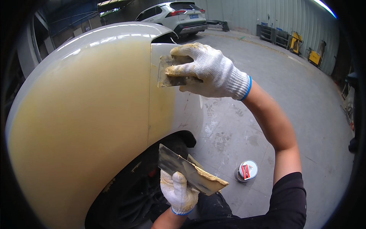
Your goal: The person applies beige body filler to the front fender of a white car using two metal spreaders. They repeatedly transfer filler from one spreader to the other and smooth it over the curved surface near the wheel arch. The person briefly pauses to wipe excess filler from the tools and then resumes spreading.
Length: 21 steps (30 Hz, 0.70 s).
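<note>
My right hand (202, 70), in a white knit glove stained with yellow paste, grips a small metal scraper (166, 80) against the narrow panel right of the body seam. My left hand (179, 192), gloved too, holds a wide metal spreader (179, 166) low in front of the wheel well, with yellow paste (209, 175) along its edge and a second blade partly showing behind it. The white car body (87, 110) fills the left side, with a broad smooth pale-yellow patch running over the seam onto the narrow panel.
A grey tire (118, 198) sits in the wheel well. A can (244, 175) with red objects on its lid stands on the grey floor (312, 126). Behind are a parked white car (175, 19), dark stacked items (268, 32) and yellow machines (295, 42) along the corrugated wall.
</note>
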### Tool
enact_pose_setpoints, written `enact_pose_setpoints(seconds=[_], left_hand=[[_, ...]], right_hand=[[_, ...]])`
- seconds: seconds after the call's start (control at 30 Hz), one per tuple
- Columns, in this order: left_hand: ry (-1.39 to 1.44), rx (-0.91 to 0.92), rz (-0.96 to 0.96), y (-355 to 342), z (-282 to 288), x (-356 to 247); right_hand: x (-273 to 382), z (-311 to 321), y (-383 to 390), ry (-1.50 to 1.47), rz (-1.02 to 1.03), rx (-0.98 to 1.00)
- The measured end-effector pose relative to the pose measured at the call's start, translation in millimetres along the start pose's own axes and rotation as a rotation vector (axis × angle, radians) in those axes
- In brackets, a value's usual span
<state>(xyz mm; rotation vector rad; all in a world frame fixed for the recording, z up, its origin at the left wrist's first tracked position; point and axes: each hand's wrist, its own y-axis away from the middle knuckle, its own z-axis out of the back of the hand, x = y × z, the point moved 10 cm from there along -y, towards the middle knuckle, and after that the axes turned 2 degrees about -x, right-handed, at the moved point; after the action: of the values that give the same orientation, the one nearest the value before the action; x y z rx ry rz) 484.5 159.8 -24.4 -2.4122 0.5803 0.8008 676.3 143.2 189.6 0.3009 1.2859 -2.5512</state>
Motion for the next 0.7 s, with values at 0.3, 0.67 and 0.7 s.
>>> enact_pose_setpoints(seconds=[0.3,0.67,0.7], left_hand=[[0.062,-0.02,0.047,0,7,8],[-0.114,-0.163,-0.178,-12,12,-13],[-0.12,-0.172,-0.208,-16,9,-20]], right_hand=[[-9,-8,-25,-0.025,0.018,0.014],[-26,-24,-8,0.143,-0.109,0.356],[-31,-25,3,0.14,-0.248,0.486]])
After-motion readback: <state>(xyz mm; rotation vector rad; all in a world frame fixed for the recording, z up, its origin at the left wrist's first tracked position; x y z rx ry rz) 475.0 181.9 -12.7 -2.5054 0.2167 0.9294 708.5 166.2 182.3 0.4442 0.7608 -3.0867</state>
